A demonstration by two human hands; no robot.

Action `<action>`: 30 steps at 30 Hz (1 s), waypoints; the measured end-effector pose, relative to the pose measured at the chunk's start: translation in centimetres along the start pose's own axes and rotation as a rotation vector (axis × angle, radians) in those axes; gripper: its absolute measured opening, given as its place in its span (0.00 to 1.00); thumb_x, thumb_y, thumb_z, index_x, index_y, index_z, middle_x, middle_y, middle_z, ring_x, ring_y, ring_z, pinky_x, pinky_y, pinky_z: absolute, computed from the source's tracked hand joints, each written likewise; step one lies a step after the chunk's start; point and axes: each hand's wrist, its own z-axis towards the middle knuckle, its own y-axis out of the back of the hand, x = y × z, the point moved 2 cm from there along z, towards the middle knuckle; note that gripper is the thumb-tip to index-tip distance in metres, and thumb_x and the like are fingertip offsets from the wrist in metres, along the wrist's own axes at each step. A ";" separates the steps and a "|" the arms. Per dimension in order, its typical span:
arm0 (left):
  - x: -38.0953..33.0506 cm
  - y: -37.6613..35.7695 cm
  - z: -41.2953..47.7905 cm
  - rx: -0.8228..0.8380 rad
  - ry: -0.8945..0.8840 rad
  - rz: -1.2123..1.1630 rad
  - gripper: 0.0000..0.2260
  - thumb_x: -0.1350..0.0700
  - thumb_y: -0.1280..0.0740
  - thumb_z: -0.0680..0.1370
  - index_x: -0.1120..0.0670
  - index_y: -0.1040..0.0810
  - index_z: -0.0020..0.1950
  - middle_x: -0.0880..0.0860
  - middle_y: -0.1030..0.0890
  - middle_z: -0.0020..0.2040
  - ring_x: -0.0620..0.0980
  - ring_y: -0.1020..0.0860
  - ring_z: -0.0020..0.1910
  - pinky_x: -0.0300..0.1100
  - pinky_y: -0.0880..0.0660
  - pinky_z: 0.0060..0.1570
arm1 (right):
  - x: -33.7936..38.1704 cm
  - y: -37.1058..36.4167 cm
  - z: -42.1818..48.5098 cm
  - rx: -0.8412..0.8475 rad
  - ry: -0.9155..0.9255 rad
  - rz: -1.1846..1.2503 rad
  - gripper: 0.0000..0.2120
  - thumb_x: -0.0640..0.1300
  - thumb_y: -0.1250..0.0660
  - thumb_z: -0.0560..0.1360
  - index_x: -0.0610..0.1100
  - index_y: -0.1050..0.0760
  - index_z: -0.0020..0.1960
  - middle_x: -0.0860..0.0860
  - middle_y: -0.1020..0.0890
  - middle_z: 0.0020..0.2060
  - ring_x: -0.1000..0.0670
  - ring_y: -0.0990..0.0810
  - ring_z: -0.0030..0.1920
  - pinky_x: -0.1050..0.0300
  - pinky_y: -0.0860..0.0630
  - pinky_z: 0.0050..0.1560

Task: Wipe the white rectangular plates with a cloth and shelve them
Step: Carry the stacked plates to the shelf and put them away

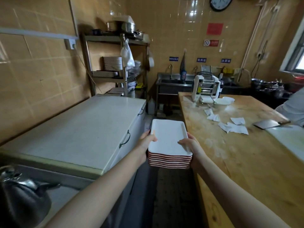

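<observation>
I carry a stack of white rectangular plates with red-brown edges in front of me, over the aisle floor. My left hand grips the stack's left side, thumb on the top plate. On the right side my right hand does the same. A metal shelf rack stands ahead at the far wall, with more stacked white plates on its middle level. No cloth is in my hands.
A white chest freezer runs along the left. On the right is a wooden worktable with crumpled paper towels, a cleaver, bowls and a white machine. Another person's sleeve shows at far right. A kettle sits lower left; sinks line the back wall.
</observation>
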 end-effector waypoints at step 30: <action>-13.5 -3.4 70.0 -0.041 -0.011 0.009 0.24 0.68 0.41 0.74 0.57 0.29 0.70 0.62 0.21 0.60 0.59 0.21 0.49 0.43 0.24 0.38 | 11.5 -9.3 68.4 0.036 -0.067 0.096 0.25 0.39 0.30 0.70 0.53 0.32 0.64 0.44 0.23 0.56 0.38 0.20 0.52 0.37 0.21 0.49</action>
